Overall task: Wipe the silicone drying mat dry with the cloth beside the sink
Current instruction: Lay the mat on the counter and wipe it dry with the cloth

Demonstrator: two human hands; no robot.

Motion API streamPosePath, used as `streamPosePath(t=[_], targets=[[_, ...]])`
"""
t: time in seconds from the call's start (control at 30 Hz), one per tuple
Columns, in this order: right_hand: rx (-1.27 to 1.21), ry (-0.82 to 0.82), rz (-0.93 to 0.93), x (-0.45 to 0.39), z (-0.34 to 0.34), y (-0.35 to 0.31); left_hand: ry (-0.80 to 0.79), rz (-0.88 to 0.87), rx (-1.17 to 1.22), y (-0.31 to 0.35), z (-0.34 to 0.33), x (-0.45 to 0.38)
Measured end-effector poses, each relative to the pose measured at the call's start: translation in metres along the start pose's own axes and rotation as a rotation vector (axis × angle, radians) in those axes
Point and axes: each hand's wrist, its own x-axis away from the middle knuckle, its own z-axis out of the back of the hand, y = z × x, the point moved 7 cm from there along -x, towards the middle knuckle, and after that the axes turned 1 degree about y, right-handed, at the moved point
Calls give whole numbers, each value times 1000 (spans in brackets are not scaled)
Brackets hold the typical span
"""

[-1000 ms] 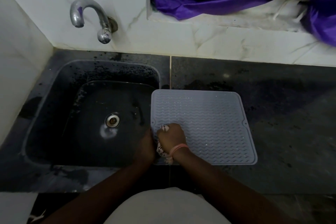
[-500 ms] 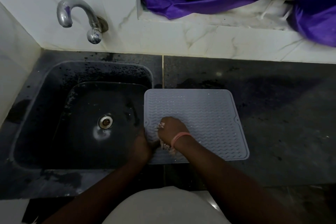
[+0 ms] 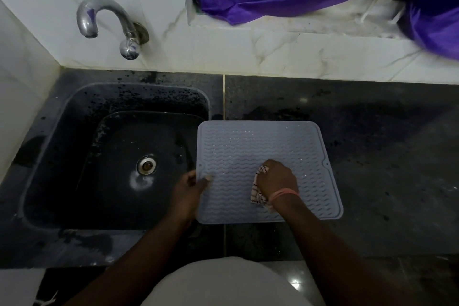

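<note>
Mat: the pale grey ribbed silicone drying mat (image 3: 260, 146) lay flat on the dark speckled stone tabletop (image 3: 385, 156), just right of the sink, its left edge reaching over the sink's rim.
Sink: the dark rectangular sink (image 3: 74, 156) sat sunk in the tabletop's left part, with the round metal drain (image 3: 146, 165) in its floor.
Tap: the curved chrome tap (image 3: 104, 20) stood out from the white marbled wall tiles (image 3: 248, 52) behind the sink.
Cloth: the crumpled patterned cloth (image 3: 258, 189) lay on the mat's near middle, under the right hand (image 3: 278, 179).
Left hand: the left hand (image 3: 188, 189) was at the mat's left edge, thumb on top.
Curtain: the purple fabric (image 3: 273, 0) hung in the recess above the wall, behind the mat.
</note>
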Motion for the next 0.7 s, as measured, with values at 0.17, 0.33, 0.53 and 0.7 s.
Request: streamPosePath(t=[0.17, 0.33, 0.53, 0.7], targets=[[-243, 78, -195, 6, -17, -11, -31, 184, 116, 3, 10, -14], [-396, 110, -274, 11, -31, -23, -57, 249, 193, -2, 10, -9], [-337, 54, -248, 15, -39, -56, -116, 245, 135, 2, 11, -12], [-266, -35, -176, 21, -54, -94, -160, 259, 120, 6, 9, -11]])
